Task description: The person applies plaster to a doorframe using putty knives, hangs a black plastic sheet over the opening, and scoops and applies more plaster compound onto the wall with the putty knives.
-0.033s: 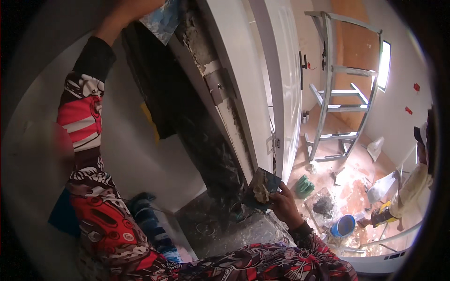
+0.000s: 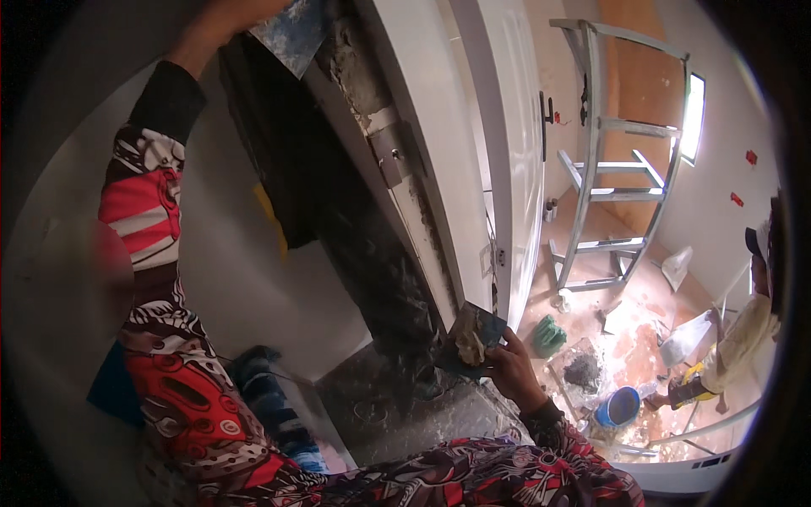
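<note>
My left hand [image 2: 245, 12] reaches to the upper left, partly cut off by the frame's top edge. It appears closed on a flat scraper blade [image 2: 291, 35] with a bluish, smeared face, held against the rough wall edge [image 2: 351, 72] beside the white door frame [image 2: 422, 144]. Low in the middle, my right hand [image 2: 514, 373] grips a dark square putty plate [image 2: 492, 328], thumb at its edge. A lump of beige putty [image 2: 470, 345] sits on that plate. Set into the raw strip along the frame is a metal strike plate [image 2: 392, 155].
A metal ladder [image 2: 596, 160] stands in the bright room at right. Near it are a blue bucket [image 2: 619, 407], a green bag [image 2: 549, 336] and a pile of grey mix [image 2: 583, 370]. Another person [image 2: 743, 338] bends at the far right. A striped cloth [image 2: 270, 406] lies lower left.
My left forearm has shifted slightly left, and the scraper blade has moved up a touch. My right hand and the putty plate look unmoved.
</note>
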`<state>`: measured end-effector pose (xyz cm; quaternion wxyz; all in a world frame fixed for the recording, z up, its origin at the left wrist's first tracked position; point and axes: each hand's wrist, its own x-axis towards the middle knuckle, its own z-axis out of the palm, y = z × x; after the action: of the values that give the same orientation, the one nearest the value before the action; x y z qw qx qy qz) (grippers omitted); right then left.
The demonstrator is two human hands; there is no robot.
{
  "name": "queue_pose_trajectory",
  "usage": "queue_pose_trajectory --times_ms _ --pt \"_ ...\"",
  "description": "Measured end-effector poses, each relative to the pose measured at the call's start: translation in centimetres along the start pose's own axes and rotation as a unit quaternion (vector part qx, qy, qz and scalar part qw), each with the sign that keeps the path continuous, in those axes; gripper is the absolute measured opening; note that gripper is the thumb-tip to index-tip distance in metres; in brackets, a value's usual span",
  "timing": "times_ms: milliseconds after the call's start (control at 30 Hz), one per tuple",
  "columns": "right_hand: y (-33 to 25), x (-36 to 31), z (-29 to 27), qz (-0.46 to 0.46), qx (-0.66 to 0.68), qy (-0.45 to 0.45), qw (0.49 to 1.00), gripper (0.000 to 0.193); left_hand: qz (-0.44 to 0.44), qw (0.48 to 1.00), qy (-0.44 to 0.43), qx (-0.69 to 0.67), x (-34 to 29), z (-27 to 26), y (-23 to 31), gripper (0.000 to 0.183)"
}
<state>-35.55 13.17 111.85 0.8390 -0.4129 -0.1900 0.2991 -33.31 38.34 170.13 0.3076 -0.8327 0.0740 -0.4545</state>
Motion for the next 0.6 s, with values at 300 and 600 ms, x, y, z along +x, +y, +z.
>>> queue_pose_trajectory --times_ms 300,600 --pt "-1.4 -0.7 1.6 0.068 0.068 0.019 0.995 0.052 -0.162 0.964 -0.146 -0.151 0.0 -1.0 -1.0 0.025" --pt "-2.0 -1.3 1.4 0.064 0.085 0.026 0.994 0.050 -0.182 0.935 -0.162 -0.258 -0.1 -2.9 -2.8 0.022"
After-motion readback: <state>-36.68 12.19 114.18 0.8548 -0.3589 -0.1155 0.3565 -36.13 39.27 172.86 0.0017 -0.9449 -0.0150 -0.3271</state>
